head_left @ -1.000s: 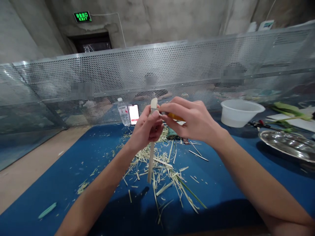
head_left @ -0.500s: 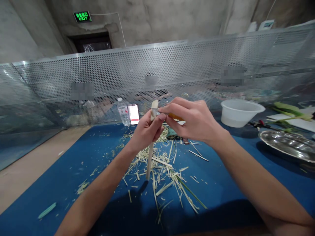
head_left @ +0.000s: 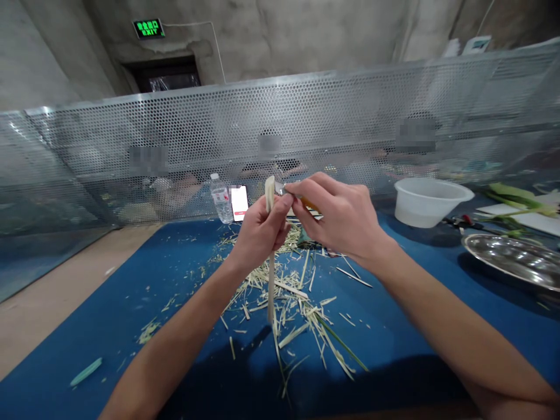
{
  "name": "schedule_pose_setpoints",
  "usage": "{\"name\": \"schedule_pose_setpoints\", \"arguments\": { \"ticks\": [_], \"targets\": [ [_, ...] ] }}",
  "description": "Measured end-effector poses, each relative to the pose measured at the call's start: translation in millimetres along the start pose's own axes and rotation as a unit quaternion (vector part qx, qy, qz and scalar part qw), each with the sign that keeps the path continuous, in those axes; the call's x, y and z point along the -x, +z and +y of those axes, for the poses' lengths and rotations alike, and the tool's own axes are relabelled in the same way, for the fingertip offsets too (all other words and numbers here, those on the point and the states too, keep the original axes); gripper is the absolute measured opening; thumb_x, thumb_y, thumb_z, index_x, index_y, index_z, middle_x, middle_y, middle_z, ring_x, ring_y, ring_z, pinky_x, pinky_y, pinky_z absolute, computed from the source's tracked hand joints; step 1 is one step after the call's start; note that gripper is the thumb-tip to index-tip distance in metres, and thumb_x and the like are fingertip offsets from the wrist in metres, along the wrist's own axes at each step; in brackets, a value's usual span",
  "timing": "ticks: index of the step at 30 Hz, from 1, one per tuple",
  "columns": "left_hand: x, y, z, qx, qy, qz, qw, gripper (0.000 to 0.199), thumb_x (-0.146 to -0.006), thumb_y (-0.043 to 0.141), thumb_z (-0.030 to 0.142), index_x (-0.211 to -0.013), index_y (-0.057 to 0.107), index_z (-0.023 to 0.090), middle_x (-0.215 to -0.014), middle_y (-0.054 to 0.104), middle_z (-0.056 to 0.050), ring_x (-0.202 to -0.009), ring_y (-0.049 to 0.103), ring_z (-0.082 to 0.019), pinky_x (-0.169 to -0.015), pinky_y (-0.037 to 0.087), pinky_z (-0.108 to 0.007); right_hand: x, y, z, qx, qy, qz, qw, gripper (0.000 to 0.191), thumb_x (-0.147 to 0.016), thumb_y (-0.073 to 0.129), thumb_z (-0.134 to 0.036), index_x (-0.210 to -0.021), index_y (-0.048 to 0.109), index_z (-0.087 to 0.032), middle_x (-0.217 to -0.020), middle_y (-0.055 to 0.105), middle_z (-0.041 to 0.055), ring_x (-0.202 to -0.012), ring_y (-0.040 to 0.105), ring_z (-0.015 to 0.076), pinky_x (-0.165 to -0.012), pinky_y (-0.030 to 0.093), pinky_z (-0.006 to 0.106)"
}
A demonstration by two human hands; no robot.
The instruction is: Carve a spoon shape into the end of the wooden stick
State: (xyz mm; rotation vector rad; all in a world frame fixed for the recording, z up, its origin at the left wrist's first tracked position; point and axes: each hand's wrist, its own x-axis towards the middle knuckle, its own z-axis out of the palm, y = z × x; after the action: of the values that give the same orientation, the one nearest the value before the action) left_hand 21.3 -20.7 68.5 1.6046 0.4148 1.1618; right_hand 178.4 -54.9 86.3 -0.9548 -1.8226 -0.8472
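Note:
My left hand (head_left: 261,230) is closed around a pale stalk (head_left: 270,286), whose cut top rises above the fingers and whose lower end hangs over the blue table. Pinched in my right hand (head_left: 339,213) is a small knife (head_left: 280,188) with an orange handle, partly hidden by the fingers. Its metal blade is beside the top of the stalk, just above my left thumb. Beneath both hands lies a scattered heap of pale shavings (head_left: 291,291), with one green strip among them.
A bottle (head_left: 220,198) and a lit phone (head_left: 240,203) stand near the perforated metal screen (head_left: 210,128). At right are a white tub (head_left: 429,204), a steel tray (head_left: 516,259) and green leaves (head_left: 511,195). A teal object (head_left: 86,371) lies front left.
The blade has shifted slightly right, off the face of the stalk. The stalk has turned and its lower end has swung slightly right.

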Motion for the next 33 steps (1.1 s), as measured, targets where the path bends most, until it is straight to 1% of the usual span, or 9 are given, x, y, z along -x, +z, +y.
{"name": "schedule_pose_setpoints", "arguments": {
  "ticks": [4,7,10,14,21,25,29,31,33],
  "targets": [
    [0.4,-0.6,1.0,-0.018,0.021,-0.002,1.000,0.041,-0.093,0.055,0.054,-0.074,0.036,0.023,-0.047,0.031,0.011,-0.034,0.028,-0.003,-0.033,0.020,-0.019,-1.8,-2.5,0.9,-0.060,0.034,0.011,0.998,0.022,-0.097,0.049,-0.032,-0.102,0.067,-0.020,-0.091,0.073,0.0038,-0.070,0.062,0.0105,-0.058,0.041,0.025],
    [0.5,-2.3,1.0,-0.005,0.022,-0.020,1.000,0.045,-0.093,0.051,0.059,-0.073,0.035,0.022,-0.050,0.030,0.011,-0.036,0.026,-0.004,-0.034,0.021,-0.020,-2.4,-3.9,2.5,-0.093,0.014,-0.001,0.996,0.020,-0.095,0.051,-0.031,-0.102,0.067,-0.019,-0.091,0.072,0.0037,-0.070,0.062,0.0106,-0.061,0.043,0.025],
    [0.5,-3.3,-0.4,0.007,0.029,-0.026,0.999,0.042,-0.093,0.050,0.061,-0.079,0.038,0.023,-0.053,0.031,0.011,-0.036,0.027,-0.004,-0.034,0.021,-0.020,-2.6,-3.6,4.0,-0.109,-0.017,-0.019,0.994,0.019,-0.094,0.052,-0.028,-0.102,0.067,-0.020,-0.091,0.072,0.0026,-0.072,0.062,0.0106,-0.061,0.043,0.024],
    [0.9,-3.1,-1.9,-0.037,0.064,-0.031,0.997,0.032,-0.096,0.050,0.053,-0.091,0.044,0.023,-0.049,0.037,0.012,-0.034,0.028,-0.004,-0.034,0.023,-0.020,-2.5,-3.5,5.5,-0.108,-0.021,-0.024,0.994,0.019,-0.094,0.051,-0.029,-0.101,0.068,-0.021,-0.091,0.072,0.0014,-0.070,0.061,0.0095,-0.060,0.041,0.024],
    [0.8,-3.3,-1.5,-0.080,0.082,0.018,0.993,0.029,-0.095,0.055,0.049,-0.086,0.046,0.022,-0.046,0.038,0.011,-0.035,0.032,-0.005,-0.035,0.023,-0.022,-2.0,-4.8,5.1,-0.074,-0.017,-0.019,0.997,0.021,-0.095,0.049,-0.028,-0.098,0.068,-0.022,-0.090,0.072,0.0013,-0.065,0.058,0.0088,-0.056,0.037,0.024],
    [-0.3,-3.7,-4.2,-0.053,0.072,0.016,0.996,0.029,-0.094,0.055,0.050,-0.089,0.048,0.023,-0.045,0.037,0.011,-0.034,0.029,-0.005,-0.034,0.021,-0.021,-0.7,-2.5,-0.4,-0.038,-0.011,-0.014,0.999,0.021,-0.096,0.048,-0.026,-0.101,0.069,-0.022,-0.090,0.073,0.0012,-0.068,0.061,0.0090,-0.056,0.036,0.024],
    [0.6,-0.3,-3.2,-0.030,0.058,0.044,0.997,0.033,-0.092,0.059,0.050,-0.082,0.044,0.023,-0.044,0.034,0.012,-0.032,0.028,-0.004,-0.032,0.018,-0.021,-0.5,-1.2,-4.4,0.000,0.006,0.022,1.000,0.021,-0.096,0.049,-0.026,-0.101,0.069,-0.021,-0.094,0.074,0.0024,-0.069,0.063,0.0096,-0.055,0.036,0.025],
    [1.7,1.6,-1.4,-0.029,0.047,0.044,0.998,0.035,-0.092,0.059,0.051,-0.080,0.042,0.023,-0.045,0.035,0.011,-0.032,0.030,-0.004,-0.032,0.019,-0.021,-1.5,-2.5,-3.8,-0.018,0.031,0.030,0.999,0.021,-0.096,0.050,-0.028,-0.101,0.069,-0.021,-0.094,0.074,0.0034,-0.070,0.063,0.0105,-0.056,0.038,0.025],
    [2.6,2.0,-0.2,-0.031,0.032,0.023,0.999,0.038,-0.093,0.056,0.054,-0.078,0.040,0.023,-0.047,0.036,0.011,-0.033,0.031,-0.004,-0.033,0.021,-0.021,-2.8,-4.9,-1.6,-0.065,0.044,0.027,0.997,0.021,-0.096,0.051,-0.030,-0.102,0.068,-0.020,-0.092,0.073,0.0037,-0.072,0.063,0.0111,-0.059,0.041,0.025]
  ]
}}
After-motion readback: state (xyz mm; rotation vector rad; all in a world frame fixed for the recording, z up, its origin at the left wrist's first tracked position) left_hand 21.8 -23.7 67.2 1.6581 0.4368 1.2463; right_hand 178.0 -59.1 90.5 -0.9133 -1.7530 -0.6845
